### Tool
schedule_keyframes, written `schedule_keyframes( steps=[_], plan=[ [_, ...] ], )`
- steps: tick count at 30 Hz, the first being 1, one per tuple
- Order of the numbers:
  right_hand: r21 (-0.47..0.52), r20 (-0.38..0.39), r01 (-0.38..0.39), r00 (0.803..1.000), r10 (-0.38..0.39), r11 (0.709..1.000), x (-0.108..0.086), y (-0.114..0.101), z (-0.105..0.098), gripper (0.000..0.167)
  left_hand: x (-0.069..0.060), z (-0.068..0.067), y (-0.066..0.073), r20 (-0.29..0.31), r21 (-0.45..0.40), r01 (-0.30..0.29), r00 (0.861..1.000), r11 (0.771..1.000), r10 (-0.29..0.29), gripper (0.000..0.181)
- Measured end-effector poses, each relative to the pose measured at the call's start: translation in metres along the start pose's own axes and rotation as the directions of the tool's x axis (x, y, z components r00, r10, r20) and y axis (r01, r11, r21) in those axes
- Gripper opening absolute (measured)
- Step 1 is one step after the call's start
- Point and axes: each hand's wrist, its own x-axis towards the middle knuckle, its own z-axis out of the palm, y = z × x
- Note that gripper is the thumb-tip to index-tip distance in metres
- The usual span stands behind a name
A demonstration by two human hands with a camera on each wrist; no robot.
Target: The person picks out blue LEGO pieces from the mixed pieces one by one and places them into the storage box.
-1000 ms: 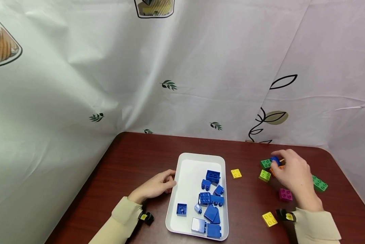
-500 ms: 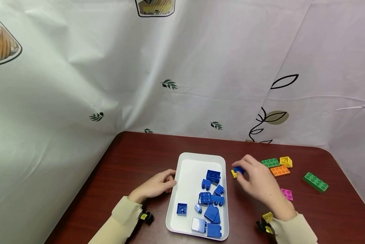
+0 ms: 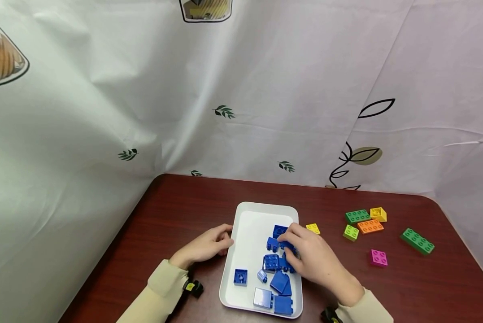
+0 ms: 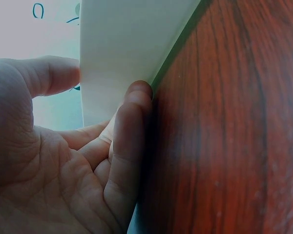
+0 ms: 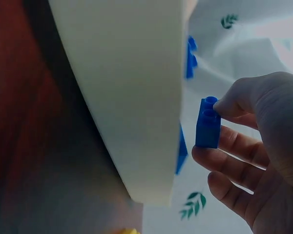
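Note:
My right hand (image 3: 318, 258) pinches a small blue toy building brick (image 5: 207, 129) between thumb and fingertips, its two studs showing in the right wrist view. That hand is over the right side of a white tray (image 3: 251, 215), which holds several other blue bricks (image 3: 279, 281). In the head view the fingers partly cover the held brick. My left hand (image 3: 202, 246) rests against the tray's left side. In the left wrist view its thumb touches the rim and its loosely bent fingers (image 4: 129, 131) touch the outer wall near the table.
Right of the tray lie a yellow brick (image 3: 312, 229), a lime brick (image 3: 350, 233), an orange brick (image 3: 370, 226), another yellow brick (image 3: 378, 214), two green bricks (image 3: 417, 241) and a pink brick (image 3: 379, 258). A patterned white cloth (image 3: 249, 139) hangs behind the brown table (image 3: 193, 202).
My right hand has carried the blue brick leftward from beside the green and orange bricks, past the yellow brick, to above the tray. The left hand has stayed at the tray's side.

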Motion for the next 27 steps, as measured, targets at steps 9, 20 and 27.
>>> schedule_keyframes(
  steps=[9, 20, 27],
  plan=[
    [0.027, 0.008, 0.042, 0.999, -0.042, 0.999, -0.002, -0.012, 0.013, 0.021, 0.001, 0.001, 0.002, -0.006, 0.033, -0.021, 1.0, 0.999, 0.022, 0.041],
    [0.019, 0.039, 0.039, 0.998, -0.04, 0.999, -0.003, -0.016, 0.016, 0.023, -0.001, 0.0, 0.002, 0.001, 0.007, -0.009, 1.0, 1.0, 0.009, 0.041],
    [-0.026, 0.114, 0.016, 0.993, -0.013, 1.0, -0.004, -0.018, 0.014, 0.059, -0.001, -0.001, 0.002, 0.006, -0.007, -0.019, 1.0, 1.0, 0.019, 0.042]
  ],
)
